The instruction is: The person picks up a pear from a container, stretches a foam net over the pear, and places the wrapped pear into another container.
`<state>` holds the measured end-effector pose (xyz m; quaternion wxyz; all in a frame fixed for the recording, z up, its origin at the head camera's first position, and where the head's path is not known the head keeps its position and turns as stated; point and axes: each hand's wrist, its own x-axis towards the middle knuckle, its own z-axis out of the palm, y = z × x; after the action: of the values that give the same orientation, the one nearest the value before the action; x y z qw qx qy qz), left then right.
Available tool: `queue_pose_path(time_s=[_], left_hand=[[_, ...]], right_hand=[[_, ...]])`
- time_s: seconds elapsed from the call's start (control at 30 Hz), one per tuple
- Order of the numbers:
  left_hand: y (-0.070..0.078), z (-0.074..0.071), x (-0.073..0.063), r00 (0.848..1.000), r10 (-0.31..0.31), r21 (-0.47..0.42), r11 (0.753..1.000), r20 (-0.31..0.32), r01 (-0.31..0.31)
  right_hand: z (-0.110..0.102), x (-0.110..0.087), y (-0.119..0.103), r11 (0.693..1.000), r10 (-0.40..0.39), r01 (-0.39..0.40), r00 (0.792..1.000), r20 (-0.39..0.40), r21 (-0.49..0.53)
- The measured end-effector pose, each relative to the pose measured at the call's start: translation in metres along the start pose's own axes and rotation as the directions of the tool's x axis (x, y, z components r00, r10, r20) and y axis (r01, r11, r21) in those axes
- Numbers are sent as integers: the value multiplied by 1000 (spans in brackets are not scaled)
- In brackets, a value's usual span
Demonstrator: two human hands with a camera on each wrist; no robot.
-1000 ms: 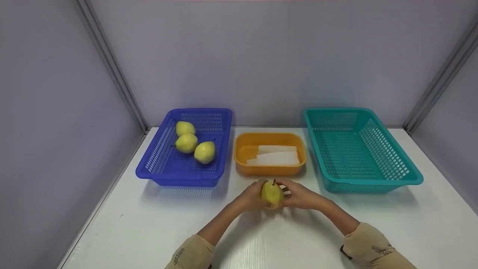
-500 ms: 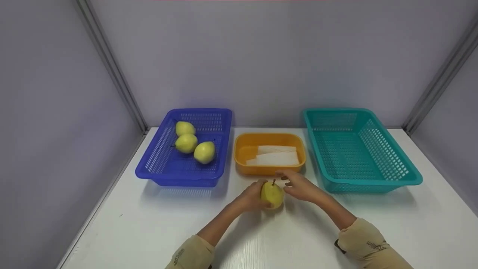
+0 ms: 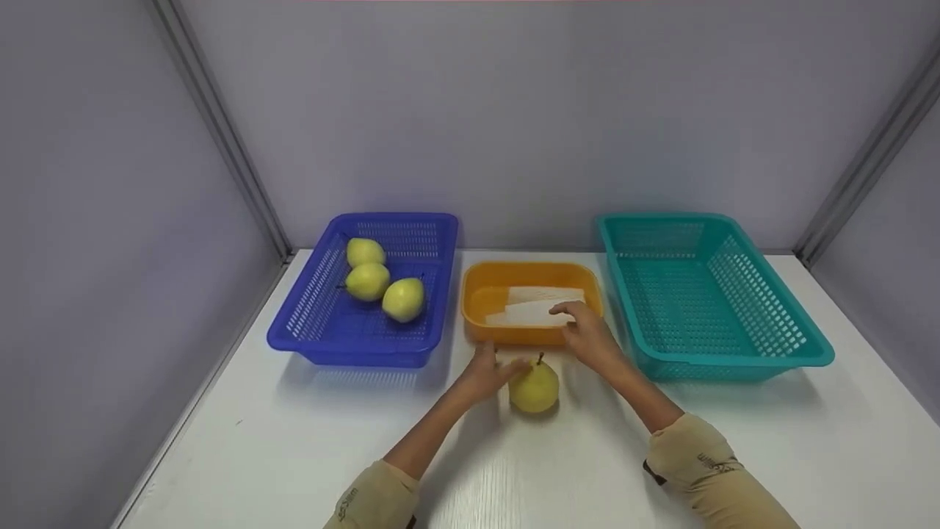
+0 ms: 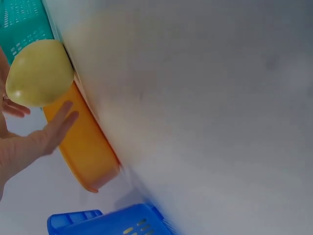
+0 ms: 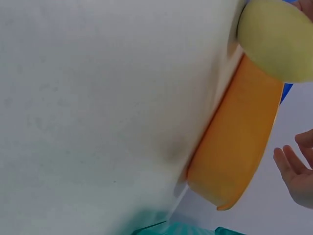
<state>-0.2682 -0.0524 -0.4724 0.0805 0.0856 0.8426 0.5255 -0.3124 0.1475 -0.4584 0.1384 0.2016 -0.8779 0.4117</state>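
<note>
A yellow-green pear stands on the white table with its stem up. Beside it on the left is my left hand, its fingers spread and its thumb over the pear's upper left. Whether the thumb touches the pear I cannot tell. In the left wrist view the fingers stand apart, near the pear. My right hand reaches over the near rim of an orange container, fingers loosely bent and holding nothing. Just under its fingertips lie white paper-like sheets inside that container.
A blue basket with several pears stands at the left. To the right is a teal basket, with nothing seen inside. Grey panels close off the back and both sides.
Both hands have come off the pear, which stays in place. My right hand has moved forward to the orange container. The left hand's fingers have spread and shifted slightly left.
</note>
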Motion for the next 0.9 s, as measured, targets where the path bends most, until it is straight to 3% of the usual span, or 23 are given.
queue_pose_path(time_s=[0.07, 0.17, 0.23, 0.47, 0.53, 0.7, 0.77, 0.9], left_hand=[[-2, -1, 4, 994, -13, -34, 999, -108, 10], [-3, -3, 10, 968, -65, -76, 996, -244, 48], [-4, -4, 15, 950, -100, -125, 990, -296, 65], [-15, -10, 36, 918, -249, -331, 933, -309, 142], [-22, -12, 44, 914, -248, -352, 927, -321, 128], [-103, 1, 112, 891, -207, -368, 928, -404, 49], [-134, 6, 139, 882, -208, -399, 917, -423, 25], [-124, 1, 135, 896, -211, -483, 876, -391, -4]], right_hand=[[1, 1, 3, 1000, 11, -11, 1000, -29, -3], [3, 2, 10, 999, 8, -11, 998, -57, -45], [4, 2, 14, 997, 3, -9, 998, -67, -79], [6, 1, 21, 989, 50, -57, 997, -52, -139], [5, 2, 21, 985, 80, -84, 996, -33, -154], [2, 6, 21, 976, 137, -133, 991, 12, -171], [2, 7, 21, 977, 138, -132, 990, 24, -168], [1, 11, 22, 976, 136, -126, 990, 45, -178]])
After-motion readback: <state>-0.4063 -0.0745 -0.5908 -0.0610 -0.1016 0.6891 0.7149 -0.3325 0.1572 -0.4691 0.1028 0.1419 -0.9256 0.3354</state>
